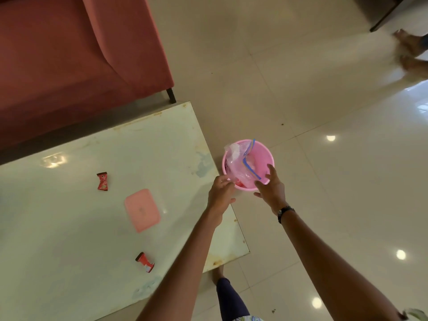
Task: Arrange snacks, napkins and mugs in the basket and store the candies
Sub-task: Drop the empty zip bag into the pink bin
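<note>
Both hands work at the pink basket (264, 156), which sits on the floor just off the surface's (162, 158) right edge. Left hand (221, 192) reaches to the rim at about 7 o'clock, fingers curled at a clear zip bag (236, 158) with a blue seal strip; whether it actually pinches the plastic cannot be told. Right hand (269, 185), a dark watch (285, 211) on its wrist, is spread open with straight fingers over the rim at about 5 o'clock, apparently steadying the basket while the bag is tucked in. Something red shows low inside the basket, too hidden to name.

On the surface, a red candy (102, 181) lies towards 10 o'clock of a pink lid (142, 210), and a second red candy (145, 262) lies at 6 o'clock of it; both are probably waiting to be stored. Their wrappers carry print too small to read, and faint embossing on the lid is also illegible. A red sofa (69, 54) stands beyond the surface.
</note>
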`<move>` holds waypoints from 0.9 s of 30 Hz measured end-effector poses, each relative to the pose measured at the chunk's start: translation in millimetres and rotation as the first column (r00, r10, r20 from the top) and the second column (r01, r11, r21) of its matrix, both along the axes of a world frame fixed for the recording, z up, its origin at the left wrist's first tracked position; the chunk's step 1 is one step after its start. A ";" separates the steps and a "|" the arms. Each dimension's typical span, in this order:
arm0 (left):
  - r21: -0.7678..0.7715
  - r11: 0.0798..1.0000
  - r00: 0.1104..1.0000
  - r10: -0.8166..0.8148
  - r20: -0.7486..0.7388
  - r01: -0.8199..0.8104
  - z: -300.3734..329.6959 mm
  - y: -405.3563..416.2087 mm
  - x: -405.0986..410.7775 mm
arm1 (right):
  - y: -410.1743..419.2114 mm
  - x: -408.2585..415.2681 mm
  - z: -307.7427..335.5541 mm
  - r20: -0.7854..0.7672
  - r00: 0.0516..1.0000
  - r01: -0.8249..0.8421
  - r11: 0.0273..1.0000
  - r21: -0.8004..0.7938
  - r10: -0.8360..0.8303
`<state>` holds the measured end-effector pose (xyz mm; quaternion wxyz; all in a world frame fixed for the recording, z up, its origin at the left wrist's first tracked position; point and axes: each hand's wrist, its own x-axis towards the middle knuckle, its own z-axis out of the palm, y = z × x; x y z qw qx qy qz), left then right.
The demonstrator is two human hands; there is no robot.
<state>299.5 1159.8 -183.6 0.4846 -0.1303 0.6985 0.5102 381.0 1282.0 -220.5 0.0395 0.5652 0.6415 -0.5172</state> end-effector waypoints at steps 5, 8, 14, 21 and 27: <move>0.032 0.998 0.998 0.061 -0.025 -0.060 26.0 -31.1 -8.5 | -33.2 -20.6 27.9 -0.097 0.995 -0.032 0.999 0.006 0.033; 0.052 0.993 0.991 0.113 -0.065 -0.110 45.8 -62.4 -18.7 | -64.2 -42.2 55.9 -0.179 0.980 -0.081 0.996 0.043 0.088; 0.093 0.961 0.957 0.269 -0.111 -0.260 96.3 -156.6 -44.6 | -155.5 -86.0 119.5 -0.364 0.909 -0.206 0.978 0.038 0.205; 0.149 0.888 0.876 0.456 -0.158 -0.436 130.1 -304.9 -74.7 | -294.2 -140.0 168.7 -0.475 0.808 -0.370 0.928 0.051 0.348; 0.185 0.851 0.828 0.522 -0.204 -0.491 138.1 -429.4 -93.8 | -415.4 -172.9 172.8 -0.499 0.755 -0.461 0.886 0.057 0.425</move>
